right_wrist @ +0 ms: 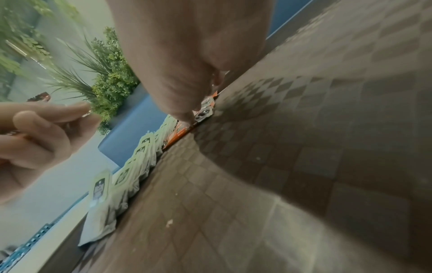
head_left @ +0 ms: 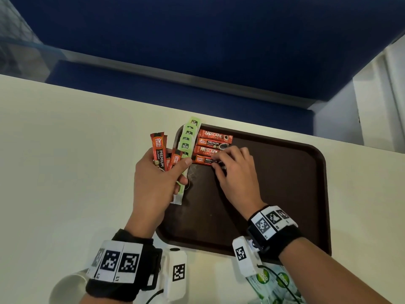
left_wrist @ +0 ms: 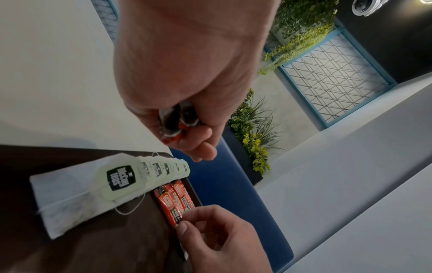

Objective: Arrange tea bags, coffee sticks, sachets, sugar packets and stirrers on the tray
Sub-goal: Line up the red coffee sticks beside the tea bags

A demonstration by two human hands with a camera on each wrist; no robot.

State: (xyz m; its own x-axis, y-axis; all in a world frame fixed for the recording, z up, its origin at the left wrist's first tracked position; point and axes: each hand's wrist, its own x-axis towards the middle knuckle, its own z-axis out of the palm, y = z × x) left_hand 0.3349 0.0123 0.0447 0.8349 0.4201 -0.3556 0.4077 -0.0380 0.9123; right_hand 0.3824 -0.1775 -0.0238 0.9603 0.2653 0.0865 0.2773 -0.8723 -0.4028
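The coffee-stick row is being laid: four coffee sticks (head_left: 213, 148) lie side by side at the far left of the brown tray (head_left: 285, 194), just beside a fanned row of tea bags (head_left: 186, 141) along the tray's left rim. The right hand (head_left: 235, 174) has its fingertips curled down on the nearest stick's right end, pinching or nudging it square — which of the two the head view cannot settle. The left hand (head_left: 156, 183) grips a bundle of spare sticks (head_left: 161, 155) upright over the bench (head_left: 65, 150), beside the tray. Next, I judge, the right hand must let go and draw one stick from that bundle, laying it parallel below the fourth without disturbing the row. The left wrist view shows the right thumb and forefinger (left_wrist: 187, 227) touching the stick's end, and the tea bags' strings — hidden from the head. The right wrist view adds only the tray's chequered texture, close and blurred.
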